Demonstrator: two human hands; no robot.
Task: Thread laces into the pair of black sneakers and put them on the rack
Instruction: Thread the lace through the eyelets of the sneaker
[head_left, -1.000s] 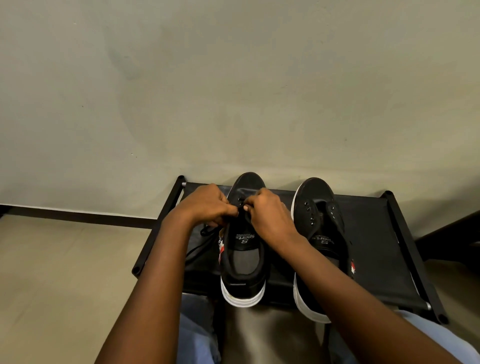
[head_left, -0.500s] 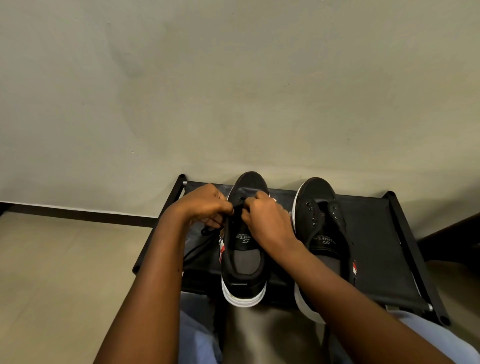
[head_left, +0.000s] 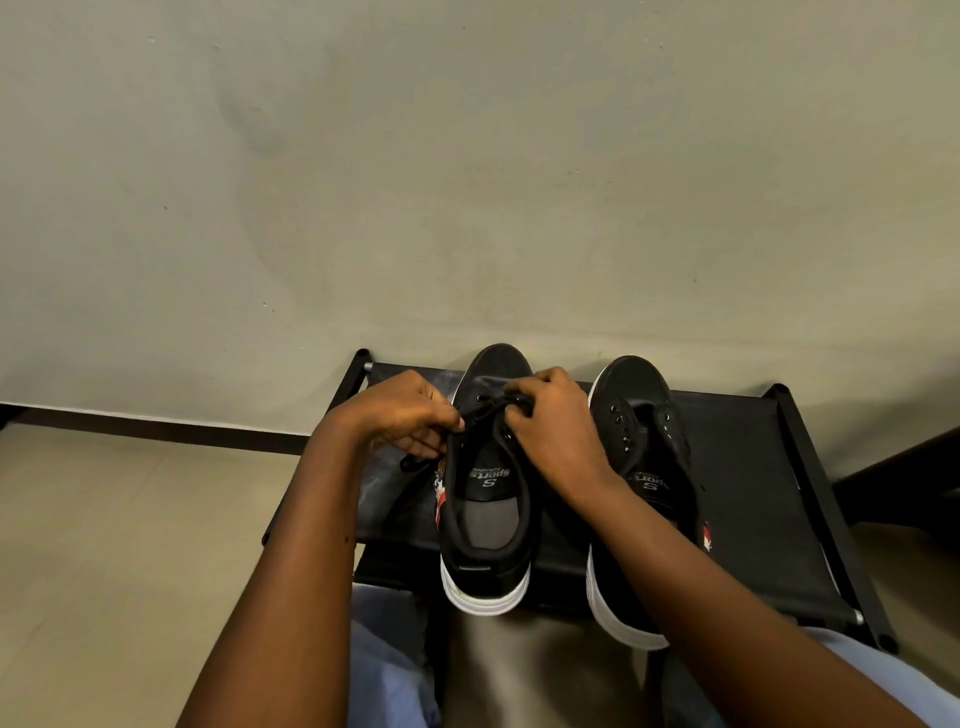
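Observation:
Two black sneakers with white soles stand side by side on a low black rack (head_left: 753, 499), toes toward the wall. Over the left sneaker (head_left: 488, 525) my left hand (head_left: 405, 413) pinches a black lace (head_left: 485, 410) at the shoe's left eyelet row. My right hand (head_left: 553, 423) grips the same lace on the right side, near the toe end of the eyelets. The lace runs taut between both hands, and a loose end hangs below my left hand. The right sneaker (head_left: 641, 457) has bare eyelets and my right forearm crosses its heel.
A plain wall rises just behind the rack, with a dark skirting strip (head_left: 156, 428) along the tiled floor (head_left: 119, 545) on the left. My knees in light blue trousers (head_left: 387, 660) sit against the rack's front edge. A dark object (head_left: 904, 478) stands at the right.
Both hands have shifted slightly toward the toe and moved apart, drawing the lace taut across the left sneaker's eyelets. The sneakers have stayed where they were.

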